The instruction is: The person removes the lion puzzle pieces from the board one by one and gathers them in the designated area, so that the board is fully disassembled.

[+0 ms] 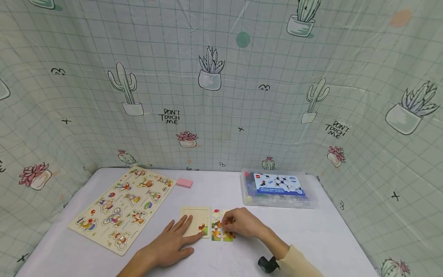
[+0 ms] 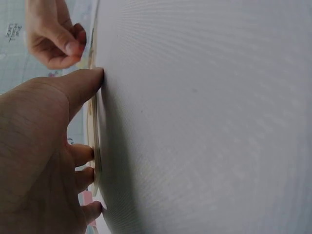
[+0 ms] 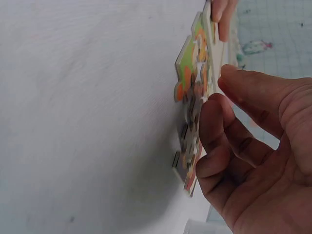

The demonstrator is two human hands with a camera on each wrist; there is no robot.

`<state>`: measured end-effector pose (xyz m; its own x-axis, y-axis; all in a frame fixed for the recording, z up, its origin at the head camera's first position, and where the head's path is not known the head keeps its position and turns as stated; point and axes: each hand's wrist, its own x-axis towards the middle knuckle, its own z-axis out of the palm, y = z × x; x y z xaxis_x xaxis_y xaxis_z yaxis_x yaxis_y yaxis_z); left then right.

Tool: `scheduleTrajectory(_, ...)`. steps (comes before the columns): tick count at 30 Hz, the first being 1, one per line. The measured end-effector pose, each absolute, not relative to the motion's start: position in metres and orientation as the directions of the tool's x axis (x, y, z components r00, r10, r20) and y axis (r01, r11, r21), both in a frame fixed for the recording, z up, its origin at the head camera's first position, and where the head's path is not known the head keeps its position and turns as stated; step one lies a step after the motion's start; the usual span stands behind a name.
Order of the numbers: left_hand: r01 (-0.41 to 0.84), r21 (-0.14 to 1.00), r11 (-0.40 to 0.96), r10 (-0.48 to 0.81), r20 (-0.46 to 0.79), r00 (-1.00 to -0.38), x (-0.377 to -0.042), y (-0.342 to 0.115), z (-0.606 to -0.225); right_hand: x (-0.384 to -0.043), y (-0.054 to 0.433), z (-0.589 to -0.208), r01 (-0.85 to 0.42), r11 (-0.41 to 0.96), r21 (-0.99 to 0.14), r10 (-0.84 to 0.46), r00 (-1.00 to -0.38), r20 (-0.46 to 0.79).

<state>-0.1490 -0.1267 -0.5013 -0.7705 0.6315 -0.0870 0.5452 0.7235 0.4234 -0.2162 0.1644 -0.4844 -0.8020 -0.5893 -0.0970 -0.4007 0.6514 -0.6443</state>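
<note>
A shallow wooden puzzle tray (image 1: pixel 191 211) lies on the table, with a few joined pieces (image 1: pixel 203 229) in its lower right corner. My left hand (image 1: pixel 173 242) rests with spread fingers on the tray's left and lower part, its thumb reaching the corner pieces. Just right of the tray lie several colourful jigsaw pieces (image 1: pixel 216 234), some fitted together. Over them is my right hand (image 1: pixel 243 223), fingers bent and thumb close to the index fingertip. In the right wrist view the right hand (image 3: pixel 258 131) hovers beside the pieces (image 3: pixel 187 63); I cannot tell whether it pinches one.
A large wooden picture board (image 1: pixel 121 207) lies at the left, with a pink block (image 1: pixel 184 183) by its upper right corner. At the back right stands a clear plastic case (image 1: pixel 247 198) with a blue-and-white label. A black object (image 1: pixel 267 264) is near the right forearm.
</note>
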Motion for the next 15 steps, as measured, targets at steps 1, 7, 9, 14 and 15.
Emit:
scheduleTrajectory(1, 0.544, 0.422, 0.725, 0.631, -0.092, -0.77, -0.149, -0.127, -0.501, -0.217, 0.162, -0.485, -0.399, 0.647, -0.65, -0.59, -0.802, -0.094)
scheduleTrajectory(7, 0.546, 0.435, 0.716, 0.644, -0.108, -0.758, -0.148, -0.127, -0.499, -0.219, 0.138, -0.486, -0.394, 0.642, -0.658, -0.589, -0.802, -0.094)
scheduleTrajectory(9, 0.555, 0.435, 0.709, 0.653, -0.107, -0.75, -0.148, -0.127, -0.498, -0.219, 0.13, -0.487, -0.414, 0.65, -0.637, -0.597, -0.797, -0.092)
scheduleTrajectory(14, 0.571, 0.429, 0.7, 0.664, -0.097, -0.741, -0.148, -0.126, -0.498, -0.216, 0.116, -0.488, -0.49, 0.687, -0.537, -0.619, -0.781, -0.079)
scheduleTrajectory(15, 0.571, 0.428, 0.7, 0.664, -0.097, -0.741, -0.148, -0.126, -0.498, -0.215, 0.114, -0.488, -0.498, 0.692, -0.522, -0.62, -0.78, -0.079)
